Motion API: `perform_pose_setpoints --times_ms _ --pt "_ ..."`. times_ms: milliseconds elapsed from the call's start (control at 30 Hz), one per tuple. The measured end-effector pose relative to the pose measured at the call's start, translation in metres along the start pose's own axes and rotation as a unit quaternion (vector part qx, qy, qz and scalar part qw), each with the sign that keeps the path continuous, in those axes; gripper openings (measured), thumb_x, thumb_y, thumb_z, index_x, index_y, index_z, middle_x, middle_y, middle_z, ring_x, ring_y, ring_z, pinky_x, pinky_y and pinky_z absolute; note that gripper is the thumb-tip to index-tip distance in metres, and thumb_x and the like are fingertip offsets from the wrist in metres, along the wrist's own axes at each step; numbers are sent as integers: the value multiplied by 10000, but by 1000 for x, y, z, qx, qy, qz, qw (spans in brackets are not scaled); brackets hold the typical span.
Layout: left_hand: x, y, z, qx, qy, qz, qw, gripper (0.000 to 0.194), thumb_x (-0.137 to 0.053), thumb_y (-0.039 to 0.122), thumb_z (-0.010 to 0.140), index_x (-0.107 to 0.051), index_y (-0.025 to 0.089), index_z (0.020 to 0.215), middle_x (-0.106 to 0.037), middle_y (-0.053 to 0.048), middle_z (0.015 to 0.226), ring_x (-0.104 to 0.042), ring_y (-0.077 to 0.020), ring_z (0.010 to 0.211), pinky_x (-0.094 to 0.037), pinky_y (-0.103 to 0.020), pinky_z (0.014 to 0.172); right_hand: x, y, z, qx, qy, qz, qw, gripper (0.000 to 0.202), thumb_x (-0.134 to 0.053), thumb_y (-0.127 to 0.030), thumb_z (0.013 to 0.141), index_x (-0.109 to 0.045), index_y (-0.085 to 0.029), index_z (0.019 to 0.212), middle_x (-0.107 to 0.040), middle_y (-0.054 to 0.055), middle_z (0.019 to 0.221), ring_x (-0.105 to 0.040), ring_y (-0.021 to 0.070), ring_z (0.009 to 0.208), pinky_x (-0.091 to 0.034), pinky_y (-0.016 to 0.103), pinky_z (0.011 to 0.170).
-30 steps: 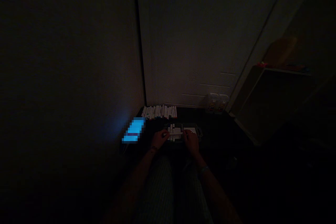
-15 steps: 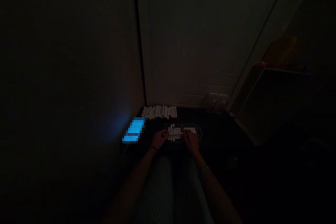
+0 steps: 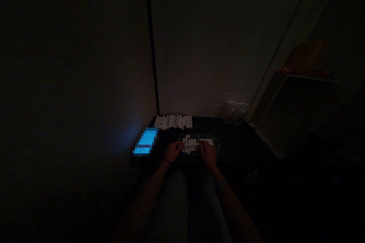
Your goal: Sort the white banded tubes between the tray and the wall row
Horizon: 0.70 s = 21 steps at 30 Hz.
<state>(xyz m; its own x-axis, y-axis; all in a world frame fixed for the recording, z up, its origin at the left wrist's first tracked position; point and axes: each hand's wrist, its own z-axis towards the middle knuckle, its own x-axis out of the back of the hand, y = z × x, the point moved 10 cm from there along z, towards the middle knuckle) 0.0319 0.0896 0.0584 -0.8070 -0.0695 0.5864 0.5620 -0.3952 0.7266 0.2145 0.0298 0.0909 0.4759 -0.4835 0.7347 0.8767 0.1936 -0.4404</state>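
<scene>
In a very dark room, seen from the wearer's own head and taking the tray as the dial's centre: at nine o'clock, a glowing blue rectangular screen (image 3: 145, 141), its content blurred out. At ten to eleven, a row of white, stick-shaped markers (image 3: 173, 121) lies side by side near the wall. Just in from nine o'clock, the bare left hand (image 3: 173, 152) pinches one end of a slim white marker (image 3: 192, 145), held crosswise over the clear plastic tray (image 3: 194, 135). Beneath it, a few upright-lying white markers (image 3: 186, 139) sit in the tray's left part. The bare right hand (image 3: 208, 154), at four o'clock, grips the other end. At one to two o'clock, two clear plastic packs (image 3: 235, 113) stand against the wall.

The dimness could hide cap colours and cause a mix-up; a loosened pinch could let the marker roll.

The black tabletop (image 3: 245, 140) stretches towards three o'clock, giving sideways room. Its near edge, at six o'clock, runs close below the tray, above the wearer's knees.
</scene>
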Motion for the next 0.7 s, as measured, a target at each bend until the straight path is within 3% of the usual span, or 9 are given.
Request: perform_pose_setpoints --times_ms 200,333,700 --pt "1 -1 3 -28 22 -45 998 312 -434 397 762 -608 167 879 -625 -38 891 -557 -145 785 -417 -241 706 1 1 0 -11 -4 -2 1000 339 -258 -352 893 -523 -206 1046 -596 40 975 -534 139 819 -327 236 731" --pt "0 -2 4 -27 22 -58 998 287 -437 372 770 -596 171 898 -613 -49 944 -550 -162 880 -415 -275 791 0 -1 0 -4 -4 -9 1000 326 -258 -330 895 -525 -203 1032 -592 41 982 -531 138 835 -321 236 736" --pt "3 5 3 -60 26 -46 997 241 -465 348 765 -592 186 891 -596 -25 891 -544 -142 821 -425 -268 746 -1 -7 0 21 -17 -21 999 309 -250 -287 897 -519 -209 1027 -567 46 996 -508 139 897 -321 241 762"
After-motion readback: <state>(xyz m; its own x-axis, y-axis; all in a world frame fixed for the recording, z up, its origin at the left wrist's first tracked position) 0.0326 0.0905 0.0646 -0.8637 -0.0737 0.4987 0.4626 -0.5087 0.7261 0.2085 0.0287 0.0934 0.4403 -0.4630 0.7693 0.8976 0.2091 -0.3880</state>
